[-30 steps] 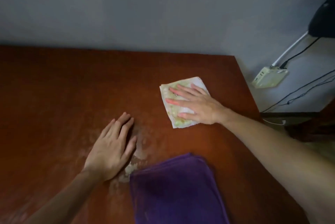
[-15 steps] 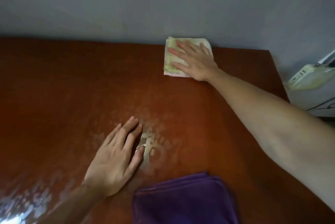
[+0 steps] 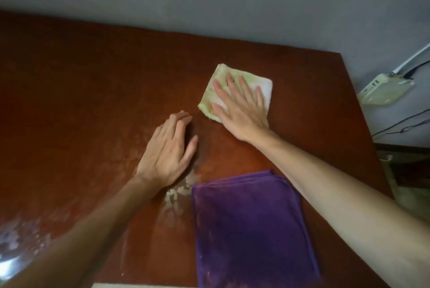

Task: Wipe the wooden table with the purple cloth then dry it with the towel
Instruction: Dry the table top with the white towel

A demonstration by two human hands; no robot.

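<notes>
The reddish-brown wooden table [image 3: 81, 101] fills the view, with wet patches near its front left. My right hand [image 3: 242, 110] lies flat, fingers spread, pressing a folded white-and-green towel [image 3: 223, 78] onto the table right of centre. My left hand [image 3: 167, 152] rests palm-down on the bare wood just left of the towel, fingers together, holding nothing. A folded purple cloth [image 3: 251, 227] lies at the front edge, under my right forearm, with neither hand on it.
A grey wall runs along the table's far edge. Past the right edge, a pale power strip [image 3: 384, 89] with cables hangs against the wall. The table's right edge slants down toward the front.
My right hand has slid the towel from the far edge back toward me, near my left hand. The left hand stayed flat on the wood. The purple cloth has not moved.
</notes>
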